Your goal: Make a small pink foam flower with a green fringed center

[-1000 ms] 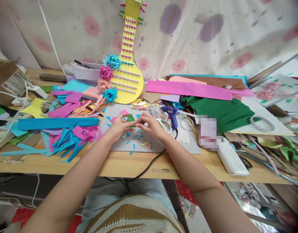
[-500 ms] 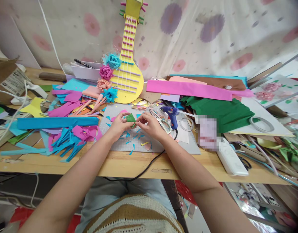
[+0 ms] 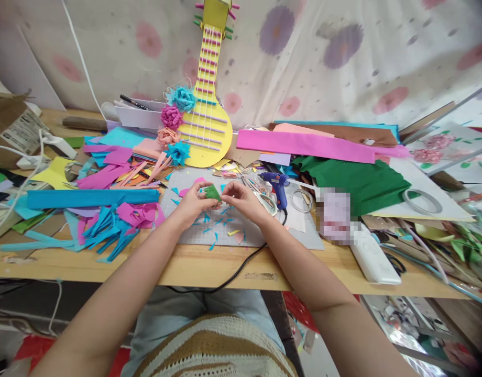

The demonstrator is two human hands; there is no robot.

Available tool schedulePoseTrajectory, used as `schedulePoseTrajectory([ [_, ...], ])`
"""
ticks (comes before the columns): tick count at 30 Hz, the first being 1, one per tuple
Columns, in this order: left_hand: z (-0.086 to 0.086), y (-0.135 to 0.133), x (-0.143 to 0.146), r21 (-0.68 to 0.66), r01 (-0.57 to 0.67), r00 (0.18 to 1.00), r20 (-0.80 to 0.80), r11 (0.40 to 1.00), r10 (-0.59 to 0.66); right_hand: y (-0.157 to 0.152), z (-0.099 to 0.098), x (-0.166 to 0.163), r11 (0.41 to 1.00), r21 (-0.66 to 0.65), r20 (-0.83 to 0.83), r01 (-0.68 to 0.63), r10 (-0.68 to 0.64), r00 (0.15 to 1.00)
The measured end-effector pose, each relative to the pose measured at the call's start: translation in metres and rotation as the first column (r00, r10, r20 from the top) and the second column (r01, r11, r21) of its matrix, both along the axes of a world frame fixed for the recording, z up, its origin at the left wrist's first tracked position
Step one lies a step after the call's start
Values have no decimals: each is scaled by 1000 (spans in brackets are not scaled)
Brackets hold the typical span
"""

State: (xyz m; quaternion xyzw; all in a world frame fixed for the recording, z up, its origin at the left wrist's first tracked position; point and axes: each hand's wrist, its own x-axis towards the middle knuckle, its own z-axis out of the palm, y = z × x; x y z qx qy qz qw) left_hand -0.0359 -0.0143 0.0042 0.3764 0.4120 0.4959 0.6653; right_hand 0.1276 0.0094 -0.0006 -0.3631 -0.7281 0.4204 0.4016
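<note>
A small piece of green crepe paper (image 3: 212, 193) is pinched in my left hand (image 3: 194, 203), above the cutting mat (image 3: 209, 238). My right hand (image 3: 243, 202) is closed in a pinch just beside the paper's right edge. Whether its fingertips hold a bit of that edge is too small to tell. Small blue scraps (image 3: 217, 222) lie on the mat below both hands. To the right rest a blue glue gun (image 3: 278, 186) and a pair of scissors (image 3: 267, 203) with pale handles, partly behind my right hand.
A yellow paper lute (image 3: 205, 125) with paper flowers (image 3: 171, 117) stands at the back. Coloured paper strips (image 3: 107, 225) pile up on the left. Green crepe paper (image 3: 354, 180) and a tape roll (image 3: 422, 201) lie right. A black cord (image 3: 241, 269) crosses the table's front edge.
My right fingertips have shifted slightly right, and the green paper now shows a little more of its face, tilted in my left hand. Everything else stays put.
</note>
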Motion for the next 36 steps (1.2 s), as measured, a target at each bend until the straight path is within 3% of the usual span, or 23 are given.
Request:
schedulePoseTrajectory([
  [3, 4, -1, 0, -65, 16, 998, 55, 998, -12, -3, 5, 6, 979, 196, 71, -62, 49, 996],
  [7, 4, 0, -3, -137, 57, 996, 75, 989, -47, -6, 8, 12, 894, 430, 224, -124, 27, 974],
  [12, 0, 1, -6, -122, 165, 984, 84, 979, -155, -5, 9, 13, 792, 591, 317, -152, -54, 947],
  [15, -2, 2, -7, -126, 172, 983, 84, 977, -162, -6, 11, 13, 797, 580, 360, -168, -66, 931],
  [20, 0, 1, -7, -146, 166, 986, 60, 975, -159, -10, 17, 12, 852, 485, 415, -197, -27, 909],
  [29, 8, -4, 0, -117, 47, 997, -55, 992, -53, -14, 18, 10, 898, 411, 410, -160, -25, 912],
  [36, 3, -3, 0, 37, 4, 997, -78, 999, -1, -12, 10, 4, 952, 305, 353, -21, -93, 931],
])
